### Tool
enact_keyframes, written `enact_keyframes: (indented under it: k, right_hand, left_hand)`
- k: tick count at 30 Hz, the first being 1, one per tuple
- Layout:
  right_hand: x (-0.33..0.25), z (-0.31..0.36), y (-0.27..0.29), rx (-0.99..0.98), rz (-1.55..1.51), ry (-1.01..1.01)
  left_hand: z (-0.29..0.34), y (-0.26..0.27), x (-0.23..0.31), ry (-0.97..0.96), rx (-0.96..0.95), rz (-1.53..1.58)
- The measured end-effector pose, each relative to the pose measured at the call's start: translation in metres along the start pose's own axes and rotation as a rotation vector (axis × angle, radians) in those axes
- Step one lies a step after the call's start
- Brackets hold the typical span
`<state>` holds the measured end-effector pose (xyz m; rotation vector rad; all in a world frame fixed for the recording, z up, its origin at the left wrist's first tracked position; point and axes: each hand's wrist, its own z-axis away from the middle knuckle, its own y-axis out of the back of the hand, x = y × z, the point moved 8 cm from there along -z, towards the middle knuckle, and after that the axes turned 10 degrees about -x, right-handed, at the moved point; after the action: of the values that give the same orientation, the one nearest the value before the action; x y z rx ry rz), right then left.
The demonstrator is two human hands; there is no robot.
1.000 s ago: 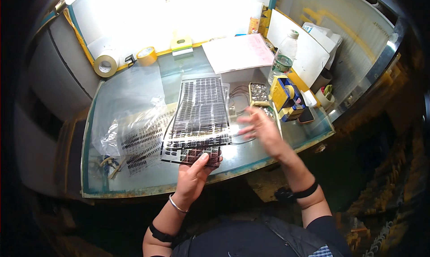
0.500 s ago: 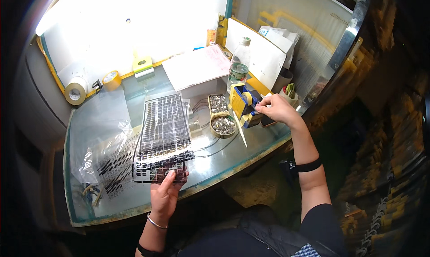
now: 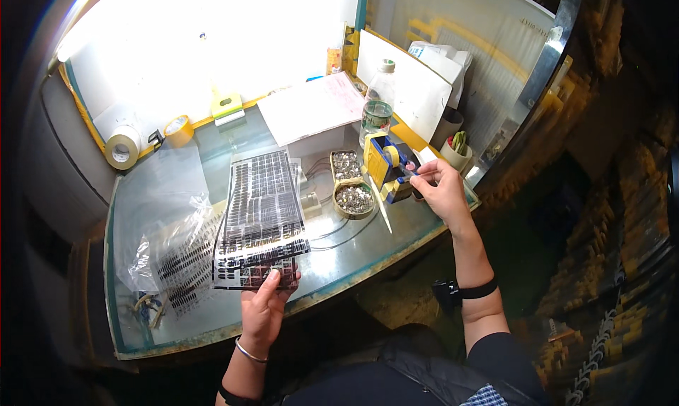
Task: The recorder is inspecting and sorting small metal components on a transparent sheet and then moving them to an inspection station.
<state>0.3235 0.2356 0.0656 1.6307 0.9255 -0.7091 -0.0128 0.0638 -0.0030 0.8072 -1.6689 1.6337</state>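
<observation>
My left hand (image 3: 262, 310) grips the lower edge of several film sheets (image 3: 262, 208), thumb on top. These are clear with rows of dark printed shapes, and a darker, reddish sheet shows at the bottom. On the right of the glass table stands a tape dispenser (image 3: 382, 167), blue and yellow with a roll in it. My right hand (image 3: 444, 194) is at its right side, thumb and forefinger pinched on what looks like the end of the tape, which is hard to see. A white pointed stick (image 3: 382, 206) leans beside the dispenser.
Two tins of small metal pieces (image 3: 354, 199) stand left of the dispenser, a plastic bottle (image 3: 379, 105) behind it. Paper sheets (image 3: 311, 109) lie further back. Tape rolls (image 3: 122, 148) and plastic film (image 3: 159, 208) are at the left. The glass table's front edge (image 3: 353, 280) curves nearby.
My right hand has shifted slightly down and to the right, a little away from the dispenser, with its fingers still pinched. My left hand and the sheets stay almost in place.
</observation>
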Motion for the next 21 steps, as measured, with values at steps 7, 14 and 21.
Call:
enact_keyframes:
  k: [7,14,21]
  right_hand:
    - [-0.078,0.037,-0.035,-0.019,0.479,0.305]
    - [-0.1,0.099,-0.136,-0.479,-0.442,0.348]
    - [-0.103,0.132,-0.174,-0.462,-0.38,0.296]
  left_hand:
    - [0.002,0.002,0.002,0.0,0.025,0.01]
    - [-0.001,0.009,-0.006,0.042,0.064,0.04]
    - [0.0,0.008,-0.002,-0.015,0.058,0.077]
